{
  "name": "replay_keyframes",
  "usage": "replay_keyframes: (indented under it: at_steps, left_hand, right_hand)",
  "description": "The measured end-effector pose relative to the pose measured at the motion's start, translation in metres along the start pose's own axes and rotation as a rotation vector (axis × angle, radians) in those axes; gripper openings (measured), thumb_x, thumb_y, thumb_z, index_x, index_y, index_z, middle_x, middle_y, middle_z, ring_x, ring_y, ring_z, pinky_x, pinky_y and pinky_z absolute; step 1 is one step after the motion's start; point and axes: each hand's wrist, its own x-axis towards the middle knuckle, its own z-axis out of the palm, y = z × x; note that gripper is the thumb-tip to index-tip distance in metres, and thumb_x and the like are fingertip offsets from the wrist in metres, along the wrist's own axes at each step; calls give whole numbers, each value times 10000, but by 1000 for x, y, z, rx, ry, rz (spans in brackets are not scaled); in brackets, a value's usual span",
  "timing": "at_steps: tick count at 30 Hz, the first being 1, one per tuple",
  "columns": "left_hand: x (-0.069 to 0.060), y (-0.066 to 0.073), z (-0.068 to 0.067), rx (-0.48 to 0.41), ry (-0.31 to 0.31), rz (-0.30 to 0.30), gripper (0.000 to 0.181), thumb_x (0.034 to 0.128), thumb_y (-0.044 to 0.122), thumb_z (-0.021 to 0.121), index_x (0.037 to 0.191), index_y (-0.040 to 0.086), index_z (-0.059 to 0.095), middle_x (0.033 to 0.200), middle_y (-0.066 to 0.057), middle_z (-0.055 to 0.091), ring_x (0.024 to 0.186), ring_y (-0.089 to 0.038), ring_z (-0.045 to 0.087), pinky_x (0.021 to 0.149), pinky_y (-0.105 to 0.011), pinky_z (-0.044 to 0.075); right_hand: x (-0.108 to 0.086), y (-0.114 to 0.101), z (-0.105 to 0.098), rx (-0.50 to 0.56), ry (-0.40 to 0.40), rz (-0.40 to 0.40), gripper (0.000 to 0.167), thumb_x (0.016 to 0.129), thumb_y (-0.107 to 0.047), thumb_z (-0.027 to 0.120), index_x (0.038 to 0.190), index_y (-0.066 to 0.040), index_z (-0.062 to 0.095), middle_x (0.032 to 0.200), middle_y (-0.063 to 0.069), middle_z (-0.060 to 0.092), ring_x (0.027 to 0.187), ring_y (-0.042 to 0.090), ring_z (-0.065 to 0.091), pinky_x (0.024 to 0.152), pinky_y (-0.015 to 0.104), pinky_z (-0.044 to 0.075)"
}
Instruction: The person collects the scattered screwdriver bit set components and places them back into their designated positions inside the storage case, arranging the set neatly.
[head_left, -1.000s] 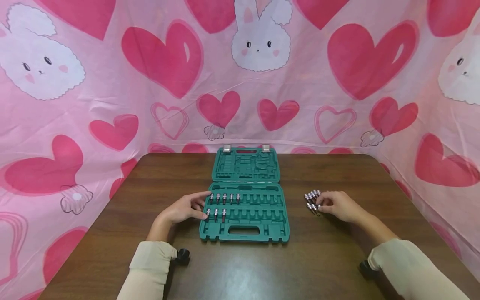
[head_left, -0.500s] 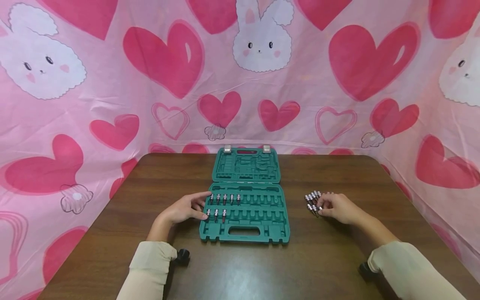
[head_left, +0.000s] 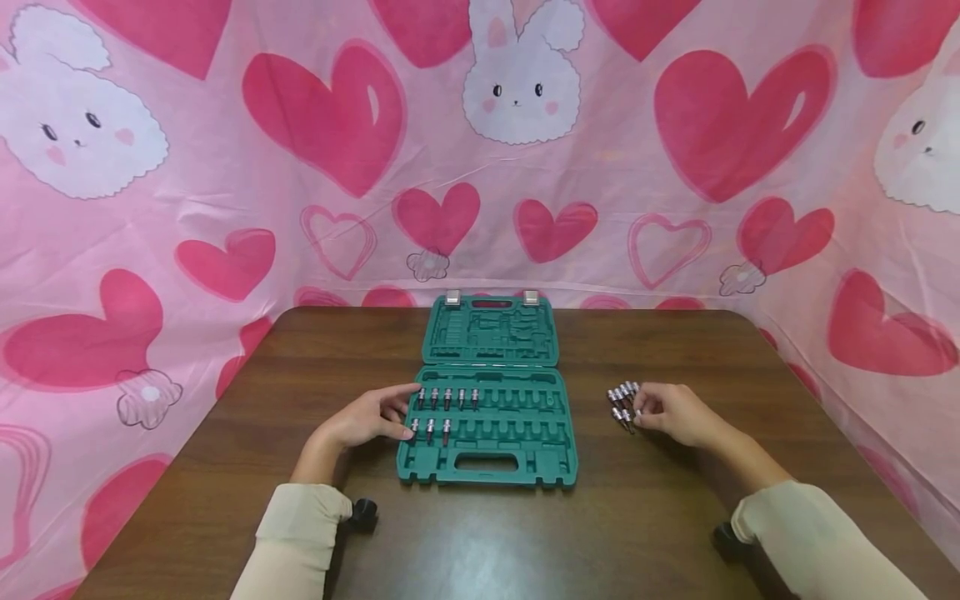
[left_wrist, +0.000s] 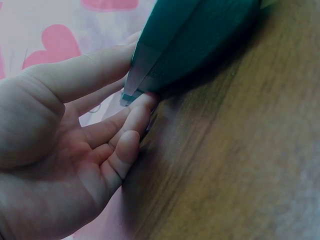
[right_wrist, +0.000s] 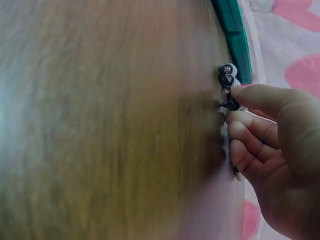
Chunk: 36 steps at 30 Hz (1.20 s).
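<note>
A green plastic socket case [head_left: 487, 454] lies open on the table, with several silver bit sockets [head_left: 447, 397] standing in the left part of its two rows. My left hand [head_left: 367, 417] holds the case's left edge, thumb and index finger spread on the rim. In the left wrist view that hand's other fingers [left_wrist: 127, 145] curl beside the case wall. To the right of the case, my right hand [head_left: 675, 414] pinches a bit socket [right_wrist: 231, 103] between thumb and index finger, largely hidden by the fingers. Several more bit sockets [head_left: 621, 395] lie beside those fingertips.
The case's lid [head_left: 491, 329] leans back behind the base, with two metal latches on its far edge. All stands on a brown wooden table [head_left: 480, 542]. A pink cloth [head_left: 517, 167] with hearts and rabbits hangs round the back and sides.
My right hand shifts very slightly at the loose bit sockets, its fingers staying close to the table. The left hand and the case keep their places.
</note>
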Motion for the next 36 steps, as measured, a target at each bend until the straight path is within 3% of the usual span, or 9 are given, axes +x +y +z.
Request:
replay_keyframes:
  at_steps: [6, 19, 26, 32, 36]
  left_hand:
    - [0, 0, 0, -5, 8, -9, 759, 811, 163, 799, 1471, 96, 430, 1111, -131, 573, 907, -249, 557, 773, -353, 508]
    - [0, 1, 0, -11, 11, -25, 760, 806, 152, 801, 1470, 100, 434, 1107, -127, 576, 917, -255, 551, 781, -355, 506]
    - [1, 2, 1, 7, 5, -9, 765, 810, 177, 799, 1473, 94, 426, 1112, -125, 576, 934, -255, 547, 789, -355, 504]
    - [0, 4, 1, 4, 2, -1, 766, 810, 175, 800, 1473, 91, 426, 1101, -119, 578, 938, -256, 547, 789, -355, 507]
    - [-1, 3, 0, 4, 10, -11, 763, 805, 164, 803, 1468, 88, 434, 1094, -117, 580, 938, -259, 544, 785, -354, 509]
  right_hand:
    - [5, 0, 5, 15, 99, -54, 234, 744, 19, 778, 800, -130, 606, 668, -124, 570, 603, 28, 519, 542, 259, 428]
    - [22, -20, 12, 33, 151, 76, 131, 834, -70, 766, 900, -112, 662, 743, -56, 626, 674, 142, 564, 597, 295, 465]
    - [30, -29, 23, 28, 199, 59, 148, 837, -94, 774, 926, -135, 664, 778, -51, 642, 696, 149, 568, 631, 282, 499]
    - [37, -37, 29, 23, 274, 54, 172, 834, -121, 783, 949, -138, 656, 789, -51, 652, 710, 158, 563, 690, 430, 479]
    - [43, -44, 35, 65, 277, 55, 173, 841, -123, 778, 965, -129, 656, 796, -43, 645, 710, 165, 560, 677, 409, 496]
